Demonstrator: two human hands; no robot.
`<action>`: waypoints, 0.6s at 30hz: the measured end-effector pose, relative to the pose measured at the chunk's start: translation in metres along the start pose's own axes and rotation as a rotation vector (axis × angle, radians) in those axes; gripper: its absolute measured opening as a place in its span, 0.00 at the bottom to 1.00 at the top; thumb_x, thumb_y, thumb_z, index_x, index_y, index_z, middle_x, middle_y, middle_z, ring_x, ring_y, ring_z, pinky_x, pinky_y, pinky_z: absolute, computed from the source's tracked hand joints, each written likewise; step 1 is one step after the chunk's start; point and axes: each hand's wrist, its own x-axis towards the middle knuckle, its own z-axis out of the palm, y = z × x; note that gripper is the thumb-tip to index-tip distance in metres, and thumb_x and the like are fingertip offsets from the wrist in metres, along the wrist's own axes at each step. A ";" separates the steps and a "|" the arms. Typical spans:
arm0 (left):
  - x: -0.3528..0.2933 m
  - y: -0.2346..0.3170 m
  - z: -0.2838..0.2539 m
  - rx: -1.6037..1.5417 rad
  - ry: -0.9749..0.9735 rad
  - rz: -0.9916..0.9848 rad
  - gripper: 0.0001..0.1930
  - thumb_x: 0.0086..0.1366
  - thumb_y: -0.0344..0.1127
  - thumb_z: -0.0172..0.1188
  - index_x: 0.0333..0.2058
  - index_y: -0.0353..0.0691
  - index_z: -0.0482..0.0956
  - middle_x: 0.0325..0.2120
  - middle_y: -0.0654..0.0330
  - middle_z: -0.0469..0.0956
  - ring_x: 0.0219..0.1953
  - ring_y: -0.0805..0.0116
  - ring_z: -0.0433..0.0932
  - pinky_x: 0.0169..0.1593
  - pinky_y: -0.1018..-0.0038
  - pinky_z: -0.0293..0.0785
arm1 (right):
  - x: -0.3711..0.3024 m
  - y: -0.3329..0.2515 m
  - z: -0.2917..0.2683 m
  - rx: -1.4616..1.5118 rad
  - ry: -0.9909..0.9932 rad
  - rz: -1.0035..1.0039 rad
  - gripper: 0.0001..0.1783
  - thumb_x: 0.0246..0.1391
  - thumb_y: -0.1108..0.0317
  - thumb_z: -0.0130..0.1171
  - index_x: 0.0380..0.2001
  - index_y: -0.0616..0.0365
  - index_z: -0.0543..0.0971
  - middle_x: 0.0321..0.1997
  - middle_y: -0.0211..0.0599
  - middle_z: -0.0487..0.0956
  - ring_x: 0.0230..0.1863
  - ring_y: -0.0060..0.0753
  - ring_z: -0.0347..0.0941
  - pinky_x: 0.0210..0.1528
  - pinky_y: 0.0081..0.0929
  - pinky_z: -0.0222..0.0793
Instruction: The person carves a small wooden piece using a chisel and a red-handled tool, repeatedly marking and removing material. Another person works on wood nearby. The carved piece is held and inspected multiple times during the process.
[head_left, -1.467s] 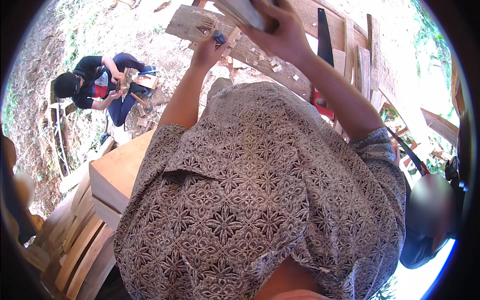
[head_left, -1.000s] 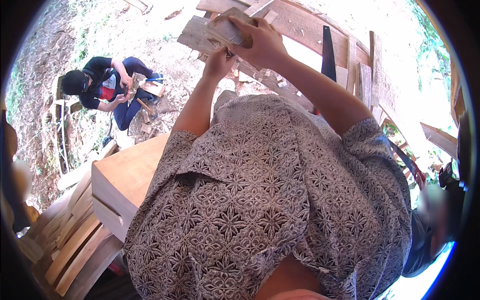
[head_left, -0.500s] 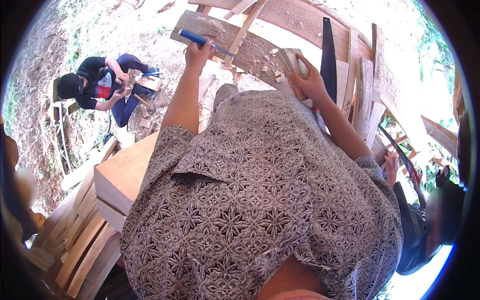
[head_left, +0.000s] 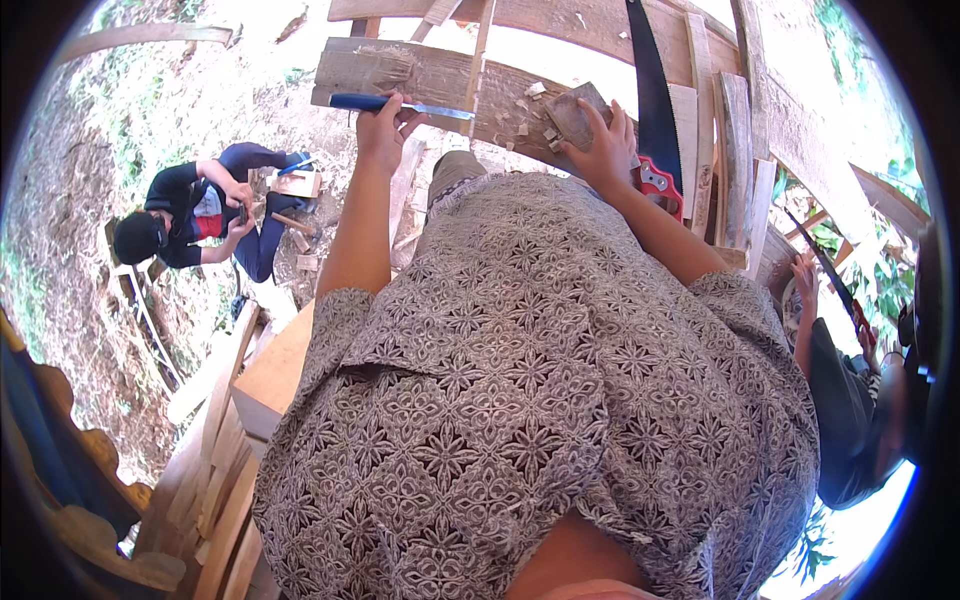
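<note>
Beside the saw (head_left: 655, 110), on the plank surface (head_left: 440, 80), the wooden block (head_left: 575, 115) has been set down under the closed right hand (head_left: 605, 150); the blue-handled chisel (head_left: 395, 103), gripped by the left hand (head_left: 383, 125), is now levelled toward it.

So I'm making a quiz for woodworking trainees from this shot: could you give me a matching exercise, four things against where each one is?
Things:
1. blue-handled chisel
2. small wood block
3. handsaw with red handle
4. wood chips

Places:
A. lying on boards to the right of the right hand
B. scattered on the plank between the two hands
C. gripped in the left hand
D. under the right hand

Pairs: 1-C, 2-D, 3-A, 4-B
</note>
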 end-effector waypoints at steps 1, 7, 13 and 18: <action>-0.007 -0.006 0.010 -0.068 0.009 -0.031 0.06 0.72 0.29 0.57 0.46 0.41 0.72 0.39 0.55 0.80 0.41 0.58 0.84 0.50 0.58 0.87 | 0.000 -0.001 -0.005 0.062 0.028 -0.056 0.43 0.49 0.45 0.74 0.67 0.41 0.73 0.69 0.61 0.66 0.71 0.62 0.61 0.70 0.55 0.59; -0.050 -0.035 0.071 -0.295 -0.020 -0.128 0.05 0.74 0.31 0.56 0.46 0.41 0.73 0.39 0.56 0.80 0.42 0.59 0.84 0.51 0.58 0.87 | -0.006 -0.048 -0.018 0.650 -0.412 0.211 0.33 0.56 0.43 0.66 0.55 0.59 0.80 0.51 0.56 0.83 0.49 0.52 0.82 0.55 0.42 0.75; -0.070 -0.042 0.119 -0.158 -0.331 -0.199 0.07 0.76 0.35 0.56 0.46 0.39 0.73 0.41 0.56 0.79 0.46 0.61 0.83 0.53 0.60 0.86 | -0.040 -0.024 -0.035 0.784 -0.378 0.367 0.20 0.65 0.55 0.57 0.38 0.64 0.82 0.35 0.48 0.86 0.38 0.38 0.86 0.41 0.36 0.79; -0.079 -0.036 0.162 -0.025 -0.470 -0.143 0.08 0.77 0.35 0.55 0.45 0.36 0.72 0.42 0.54 0.78 0.46 0.61 0.83 0.54 0.62 0.86 | -0.065 -0.028 -0.034 0.868 -0.062 0.531 0.17 0.70 0.63 0.50 0.37 0.64 0.82 0.30 0.43 0.86 0.29 0.33 0.86 0.34 0.33 0.79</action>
